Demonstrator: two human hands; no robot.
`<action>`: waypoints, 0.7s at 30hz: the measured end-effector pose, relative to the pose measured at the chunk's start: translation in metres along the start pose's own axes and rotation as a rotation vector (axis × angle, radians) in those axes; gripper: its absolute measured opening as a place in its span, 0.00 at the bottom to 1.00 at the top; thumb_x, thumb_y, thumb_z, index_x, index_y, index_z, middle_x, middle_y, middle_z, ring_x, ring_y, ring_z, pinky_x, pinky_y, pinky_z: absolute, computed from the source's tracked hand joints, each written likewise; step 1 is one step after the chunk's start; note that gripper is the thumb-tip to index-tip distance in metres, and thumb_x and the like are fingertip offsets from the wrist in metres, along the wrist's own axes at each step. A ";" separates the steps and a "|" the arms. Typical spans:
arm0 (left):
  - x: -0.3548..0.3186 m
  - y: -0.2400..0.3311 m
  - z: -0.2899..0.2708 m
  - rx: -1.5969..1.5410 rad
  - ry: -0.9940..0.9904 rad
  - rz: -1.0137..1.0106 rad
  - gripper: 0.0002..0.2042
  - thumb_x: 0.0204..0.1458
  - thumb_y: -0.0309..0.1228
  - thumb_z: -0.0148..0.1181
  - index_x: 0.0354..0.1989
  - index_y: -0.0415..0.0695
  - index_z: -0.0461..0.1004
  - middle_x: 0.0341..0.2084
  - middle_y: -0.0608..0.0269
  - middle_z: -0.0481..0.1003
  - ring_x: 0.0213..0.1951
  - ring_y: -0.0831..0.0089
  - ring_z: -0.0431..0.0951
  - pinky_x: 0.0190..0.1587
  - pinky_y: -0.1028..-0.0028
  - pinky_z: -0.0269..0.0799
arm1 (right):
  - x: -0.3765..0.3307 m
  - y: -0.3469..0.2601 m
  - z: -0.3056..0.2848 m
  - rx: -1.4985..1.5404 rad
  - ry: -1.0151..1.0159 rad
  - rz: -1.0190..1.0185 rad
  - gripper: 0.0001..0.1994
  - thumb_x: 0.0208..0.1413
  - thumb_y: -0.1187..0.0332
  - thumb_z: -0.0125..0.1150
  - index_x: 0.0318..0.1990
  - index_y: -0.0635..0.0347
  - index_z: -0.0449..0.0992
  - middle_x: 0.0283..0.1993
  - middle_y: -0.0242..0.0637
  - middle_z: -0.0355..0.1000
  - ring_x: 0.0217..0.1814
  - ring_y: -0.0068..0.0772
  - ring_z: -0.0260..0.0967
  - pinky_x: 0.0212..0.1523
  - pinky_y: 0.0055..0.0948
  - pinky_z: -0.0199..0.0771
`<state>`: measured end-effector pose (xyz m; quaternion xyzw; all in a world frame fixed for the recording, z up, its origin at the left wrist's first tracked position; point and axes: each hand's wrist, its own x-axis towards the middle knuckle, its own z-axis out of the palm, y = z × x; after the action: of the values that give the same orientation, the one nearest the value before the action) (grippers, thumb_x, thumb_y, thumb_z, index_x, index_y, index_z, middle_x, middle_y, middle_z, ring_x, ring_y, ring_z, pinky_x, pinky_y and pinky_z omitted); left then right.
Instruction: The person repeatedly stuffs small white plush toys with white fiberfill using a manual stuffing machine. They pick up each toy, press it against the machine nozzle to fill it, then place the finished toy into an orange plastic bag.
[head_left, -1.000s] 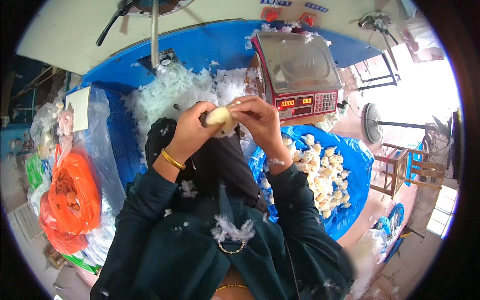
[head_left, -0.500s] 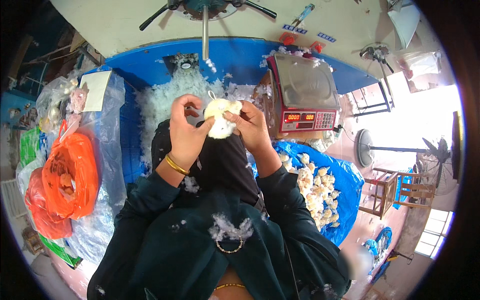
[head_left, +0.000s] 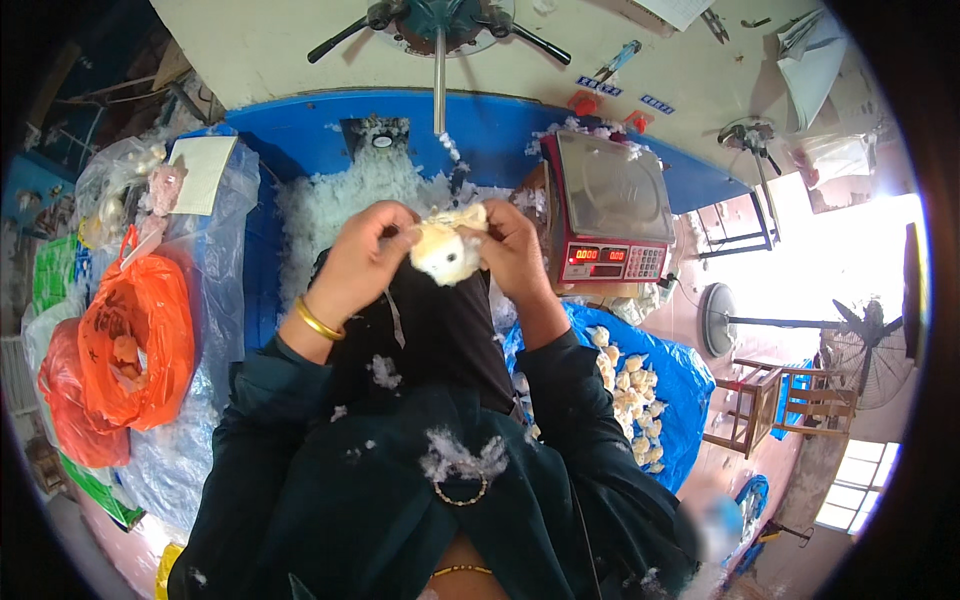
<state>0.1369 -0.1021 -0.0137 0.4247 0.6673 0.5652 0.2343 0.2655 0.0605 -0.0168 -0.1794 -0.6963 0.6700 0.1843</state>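
A small cream-and-white plush toy (head_left: 447, 257), with a dark eye showing, is held over my lap. My left hand (head_left: 366, 258) wears a gold bangle and pinches the toy's left edge between thumb and fingers. On the other side my right hand (head_left: 515, 255) grips the right edge, its thumb on the front. White stuffing fluff (head_left: 385, 180) lies heaped in the blue trough beyond my hands. Above it a metal nozzle rod (head_left: 440, 85) points down from the machine, with bits of fluff at its tip.
A red weighing scale (head_left: 612, 205) stands at the right. Below it, a blue bag (head_left: 690, 400) holds many small plush pieces (head_left: 630, 395). Orange plastic bags (head_left: 140, 350) sit at the left on clear sheeting. A standing fan (head_left: 862, 350) and wooden chairs (head_left: 745, 410) are farther right.
The toy has turned so its eye shows, and its white loop is no longer visible. My left fingers have closed in on its edge. The view has shifted slightly.
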 end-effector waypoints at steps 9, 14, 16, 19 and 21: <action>0.033 0.001 0.011 -0.455 0.138 -0.108 0.11 0.60 0.34 0.52 0.42 0.37 0.72 0.34 0.68 0.75 0.36 0.82 0.72 0.39 0.80 0.70 | 0.037 -0.029 0.018 0.054 0.072 -0.035 0.06 0.55 0.72 0.59 0.31 0.63 0.69 0.23 0.25 0.64 0.22 0.11 0.56 0.19 0.17 0.54; 0.076 0.002 0.008 -0.404 0.232 -0.051 0.13 0.59 0.34 0.52 0.40 0.35 0.74 0.33 0.64 0.77 0.34 0.83 0.73 0.37 0.80 0.70 | 0.075 -0.013 0.023 0.024 0.286 -0.141 0.10 0.55 0.70 0.60 0.27 0.65 0.68 0.20 0.27 0.62 0.23 0.14 0.55 0.20 0.22 0.57; 0.099 -0.002 0.005 -0.380 0.305 -0.033 0.12 0.59 0.33 0.52 0.39 0.34 0.74 0.32 0.62 0.77 0.32 0.81 0.74 0.36 0.78 0.70 | 0.099 -0.011 0.025 0.046 0.362 -0.116 0.12 0.54 0.68 0.61 0.25 0.66 0.68 0.19 0.29 0.63 0.24 0.15 0.57 0.22 0.24 0.60; 0.142 -0.016 -0.008 -0.199 0.364 -0.030 0.12 0.59 0.34 0.52 0.39 0.35 0.74 0.30 0.65 0.76 0.30 0.81 0.73 0.34 0.79 0.69 | 0.158 0.003 0.026 0.149 0.395 -0.119 0.11 0.54 0.69 0.61 0.26 0.67 0.69 0.24 0.32 0.68 0.25 0.17 0.60 0.24 0.25 0.62; 0.170 -0.026 -0.013 -0.176 0.383 -0.044 0.12 0.60 0.34 0.52 0.38 0.35 0.73 0.29 0.66 0.76 0.29 0.81 0.72 0.32 0.79 0.68 | 0.184 -0.015 0.031 0.253 0.423 -0.095 0.11 0.54 0.69 0.61 0.26 0.67 0.70 0.25 0.33 0.69 0.26 0.18 0.61 0.25 0.25 0.63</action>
<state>0.0286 0.0321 -0.0066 0.2727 0.6569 0.6863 0.1516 0.0909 0.1244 0.0001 -0.2583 -0.5603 0.6901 0.3784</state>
